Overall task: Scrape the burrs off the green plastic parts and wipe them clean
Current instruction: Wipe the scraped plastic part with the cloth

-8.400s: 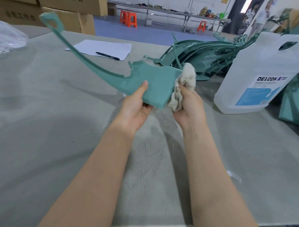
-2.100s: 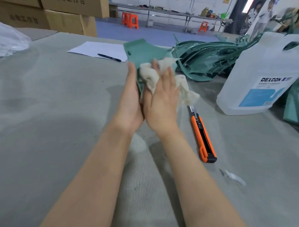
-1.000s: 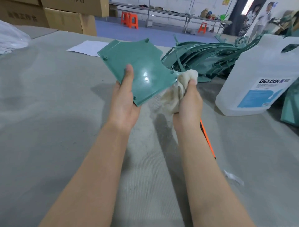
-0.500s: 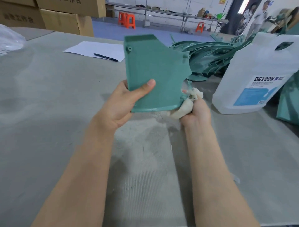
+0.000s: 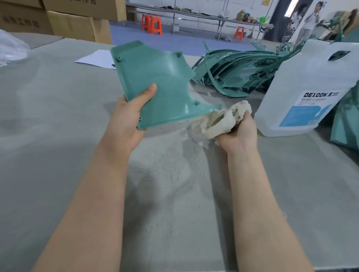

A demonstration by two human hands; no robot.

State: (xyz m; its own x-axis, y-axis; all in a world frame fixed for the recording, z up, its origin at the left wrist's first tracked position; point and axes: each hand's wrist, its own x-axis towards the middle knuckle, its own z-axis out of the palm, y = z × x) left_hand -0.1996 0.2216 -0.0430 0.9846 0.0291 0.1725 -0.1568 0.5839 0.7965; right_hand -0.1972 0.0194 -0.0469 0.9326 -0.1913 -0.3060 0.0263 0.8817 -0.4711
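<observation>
The flat green plastic panel (image 5: 155,85) has tilted flatter since a moment ago; the left hand (image 5: 128,116) grips its lower corner above the surface while the right hand (image 5: 237,132) clutches a crumpled off-white rag (image 5: 221,120) at its edge, apparently for wiping.

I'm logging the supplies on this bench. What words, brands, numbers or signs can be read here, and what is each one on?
"DEXCON": blue and white label on the white jug.
Smaller lines under the brand on that label: too small to read.
Dark printed characters on the cardboard boxes: blurred and partly cut off, not readable.
Yellow sign on the far wall: too small to read.
Paper sheet: no text can be made out.
</observation>
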